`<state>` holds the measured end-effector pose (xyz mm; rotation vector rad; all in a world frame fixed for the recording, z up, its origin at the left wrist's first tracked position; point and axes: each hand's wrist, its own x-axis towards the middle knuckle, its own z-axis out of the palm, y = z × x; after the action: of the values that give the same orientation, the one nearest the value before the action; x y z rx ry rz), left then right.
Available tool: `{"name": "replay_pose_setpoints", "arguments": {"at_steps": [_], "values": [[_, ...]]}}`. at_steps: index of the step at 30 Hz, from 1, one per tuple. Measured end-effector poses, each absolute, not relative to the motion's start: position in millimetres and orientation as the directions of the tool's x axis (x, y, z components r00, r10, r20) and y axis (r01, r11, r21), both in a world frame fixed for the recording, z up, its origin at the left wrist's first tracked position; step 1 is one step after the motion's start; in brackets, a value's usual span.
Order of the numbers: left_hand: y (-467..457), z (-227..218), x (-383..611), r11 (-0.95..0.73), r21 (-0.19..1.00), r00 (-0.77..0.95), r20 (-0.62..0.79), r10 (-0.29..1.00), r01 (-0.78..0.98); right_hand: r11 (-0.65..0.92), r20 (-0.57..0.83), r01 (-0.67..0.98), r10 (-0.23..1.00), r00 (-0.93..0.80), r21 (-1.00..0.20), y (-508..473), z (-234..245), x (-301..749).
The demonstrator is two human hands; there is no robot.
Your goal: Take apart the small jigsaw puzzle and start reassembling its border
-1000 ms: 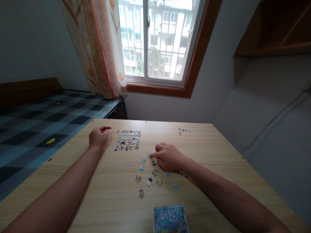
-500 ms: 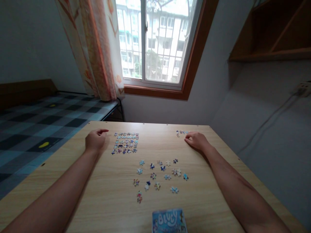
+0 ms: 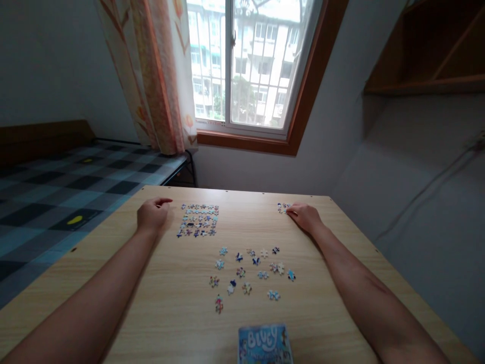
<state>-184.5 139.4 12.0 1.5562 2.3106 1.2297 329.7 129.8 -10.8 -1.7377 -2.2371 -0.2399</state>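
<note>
My left hand (image 3: 153, 215) rests on the table left of a block of puzzle pieces (image 3: 199, 220) laid out in rows. Its index finger stretches out to the right, apart from the loosely curled fingers, and nothing shows in it. At the far right, my right hand (image 3: 304, 215) has its fingertips pinched together on a puzzle piece, mostly hidden by the fingers. This hand is at the near right edge of a small group of puzzle pieces (image 3: 282, 208). Loose puzzle pieces (image 3: 241, 272) lie scattered across the middle of the table, between my forearms.
A blue box (image 3: 264, 345) marked "Bluey" lies at the near edge of the wooden table (image 3: 159, 303). Left of the table is a bed with a checked cover (image 3: 94, 177). Beyond are a curtain (image 3: 162, 76) and a window (image 3: 257, 76); a shelf (image 3: 424, 91) hangs at right.
My right hand's fingers have closed together and moved slightly left over the small group's edge. My left hand stays beside the rows. The whole view has shifted a little.
</note>
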Motion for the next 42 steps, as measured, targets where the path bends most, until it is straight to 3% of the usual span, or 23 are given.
{"name": "replay_pose_setpoints", "arguments": {"at_steps": [3,6,10,14,17,21,27,31,42], "values": [[140,12,-183,0.162,0.662,-0.485,0.339,0.806,0.732,0.281,0.431,0.955,0.876,-0.216,-0.092,123,-5,321],[140,12,-182,0.165,0.659,-0.49,0.345,0.801,0.734,0.455,0.489,0.878,0.806,-0.335,-0.15,107,4,290],[140,11,-182,0.167,0.661,-0.491,0.34,0.802,0.731,0.765,0.416,0.628,0.622,-0.664,-0.142,68,15,215],[139,11,-182,0.163,0.661,-0.491,0.347,0.799,0.732,0.848,0.333,0.522,0.521,-0.786,-0.094,35,18,158],[138,11,-183,0.151,0.66,-0.48,0.35,0.804,0.735,0.823,0.319,0.564,0.552,-0.77,-0.063,35,15,156],[138,11,-185,0.143,0.659,-0.462,0.34,0.819,0.738,0.699,0.302,0.714,0.69,-0.658,-0.041,62,13,204],[137,14,-184,0.159,0.662,-0.475,0.33,0.816,0.733,0.447,0.228,0.882,0.884,-0.409,-0.148,104,11,308],[136,16,-183,0.177,0.662,-0.489,0.321,0.811,0.729,0.384,0.189,0.913,0.915,-0.357,-0.139,121,2,347],[139,13,-183,0.176,0.663,-0.492,0.326,0.807,0.728,0.277,0.297,0.96,0.921,-0.253,-0.041,130,-15,345]]}}
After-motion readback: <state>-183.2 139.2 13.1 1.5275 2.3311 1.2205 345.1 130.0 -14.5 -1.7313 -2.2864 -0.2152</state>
